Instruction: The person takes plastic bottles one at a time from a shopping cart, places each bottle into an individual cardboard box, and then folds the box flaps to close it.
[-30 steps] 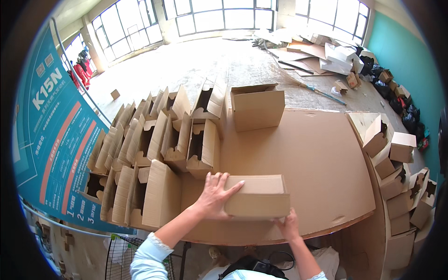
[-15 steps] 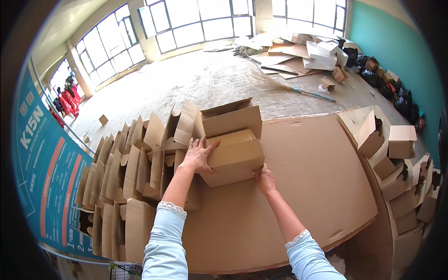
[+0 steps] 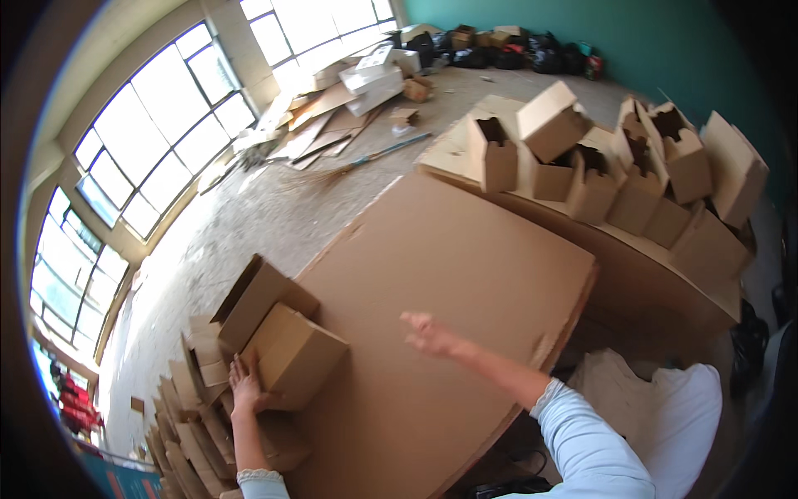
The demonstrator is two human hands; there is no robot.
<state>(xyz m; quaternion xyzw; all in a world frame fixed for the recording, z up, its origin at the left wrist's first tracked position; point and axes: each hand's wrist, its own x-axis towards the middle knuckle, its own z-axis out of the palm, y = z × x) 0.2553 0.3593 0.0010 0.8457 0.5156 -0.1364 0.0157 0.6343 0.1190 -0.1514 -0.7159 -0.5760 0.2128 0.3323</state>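
Note:
A closed brown cardboard box (image 3: 301, 358) sits on the left part of a large flat cardboard sheet (image 3: 432, 249). My left hand (image 3: 247, 387) lies against its left end with the fingers spread. Behind it, touching or nearly so, stands another carton (image 3: 258, 303) with its top flaps up. Away from the box, over the bare sheet, my right hand (image 3: 432, 335) hangs with curled fingers and nothing visible in them; its outline is slightly blurred.
Rows of standing cartons (image 3: 195, 441) crowd the lower left. On the right, a second cardboard-topped surface (image 3: 453, 158) carries several open boxes (image 3: 640, 175). A broom (image 3: 366, 158), flattened cardboard (image 3: 324, 125) and black bags (image 3: 544, 54) lie on the floor beyond. Pale cloth (image 3: 657, 399) is at lower right.
The view has swung to the right. My right hand has let go of the box and moved away rightward, while my left hand remains on the box.

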